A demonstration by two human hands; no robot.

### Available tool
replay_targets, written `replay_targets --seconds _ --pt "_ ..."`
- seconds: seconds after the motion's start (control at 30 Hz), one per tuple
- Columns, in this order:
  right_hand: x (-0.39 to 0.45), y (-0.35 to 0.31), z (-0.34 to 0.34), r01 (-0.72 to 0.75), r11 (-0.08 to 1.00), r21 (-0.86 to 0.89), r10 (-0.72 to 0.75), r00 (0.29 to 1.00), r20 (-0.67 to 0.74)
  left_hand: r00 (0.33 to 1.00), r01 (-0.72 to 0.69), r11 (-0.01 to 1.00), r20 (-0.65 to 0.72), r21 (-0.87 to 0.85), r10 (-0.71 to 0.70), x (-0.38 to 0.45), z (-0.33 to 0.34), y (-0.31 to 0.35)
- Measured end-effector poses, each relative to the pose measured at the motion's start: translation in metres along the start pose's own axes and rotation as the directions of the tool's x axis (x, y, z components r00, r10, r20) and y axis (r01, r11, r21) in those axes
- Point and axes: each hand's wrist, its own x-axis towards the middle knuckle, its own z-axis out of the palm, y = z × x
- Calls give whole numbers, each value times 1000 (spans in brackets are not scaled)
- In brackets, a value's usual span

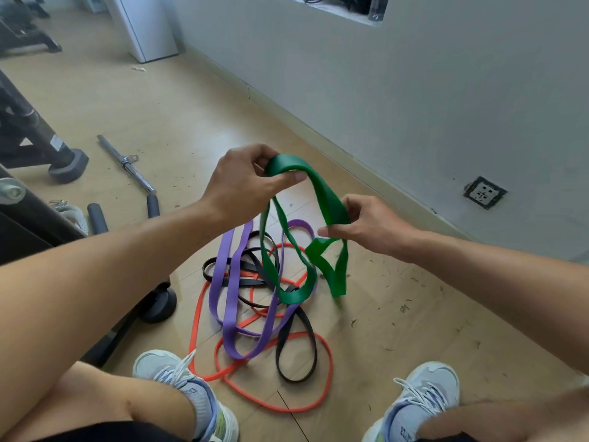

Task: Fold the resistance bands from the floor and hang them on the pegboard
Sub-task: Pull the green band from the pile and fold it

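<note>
Green band (322,189): wide, flat, matte rubber strip, a closed loop twisted on itself; it is lifted off the floor, its top arching between both hands, its lower folds dangling over the pile.
Left hand (245,180): thumb and fingers pinch the band's upper bend, the strip curling over the thumb tip.
Right hand (366,223): lower and nearer the wall, thumb and fingertips pinch the band's edge where it turns downward; one short fold hangs just below this grip.
Purple band (229,301): medium-width flat loop, smooth, lying in long parallel runs on the floor under the green one.
Black bands (296,349): narrow dark strips, whether one or several cannot be told, looped and crossed through the pile.
Orange band (318,406): thinnest, bright, ringing the pile's outer edge near the shoes.
Floor (430,330): pale wood-look boards, scattered with small debris flecks.
Shoes (178,374): grey knit trainers with white laces, one on each side of the pile.
Metal bar (127,164): chrome rod with black rubber grip, lying well apart to the left.
Wall socket (484,193): square, low on the grey wall.
</note>
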Motion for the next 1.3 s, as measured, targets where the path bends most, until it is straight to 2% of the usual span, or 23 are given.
replay_targets --seconds 0.1,0.17,0.23,0.3,0.4,0.5,0.63,0.77,0.9,1.07,1.13,1.2,1.3 --pt "3 2 -9 -7 994 -109 1 998 -55 999 45 999 -23 -31 -45 2 -4 -5" --pt "7 7 -14 -1 980 -197 -15 997 -81 999 26 999 -32 -24 -27 0 -3 -3" --pt "11 13 -17 -33 976 -214 13 995 -94 999 -2 1000 -35 -19 1 -2 -1 0" --pt "13 18 -17 -54 981 -186 38 995 -88 1000 -23 999 -21 -24 23 -3 2 2" --pt "13 21 -19 11 993 -115 -24 994 -110 999 -35 999 -3 -20 35 -4 4 3" --pt "9 22 -22 85 996 -15 -86 979 -183 999 26 1000 28 -10 -26 -3 0 3" --pt "1 6 -29 169 982 85 -129 926 -356 992 99 994 71 43 -102 -3 1 -4" --pt "-5 -18 -31 209 952 226 -113 920 -376 982 130 990 134 50 -136 -6 8 -8" --pt "-11 -30 -27 248 933 261 -160 936 -314 973 96 995 210 16 -97 -9 14 -1" --pt "-18 -31 -15 229 955 187 -212 972 -104 959 31 999 281 31 -39 -15 22 5" --pt "-16 -23 -11 166 976 143 -165 986 -21 960 7 998 280 56 -22 -16 22 8" --pt "-12 -8 -7 53 996 75 -62 990 124 955 26 999 294 47 -39 -17 24 11" --pt "-7 12 5 -68 998 0 64 944 323 929 63 998 366 5 -60 -22 29 15"
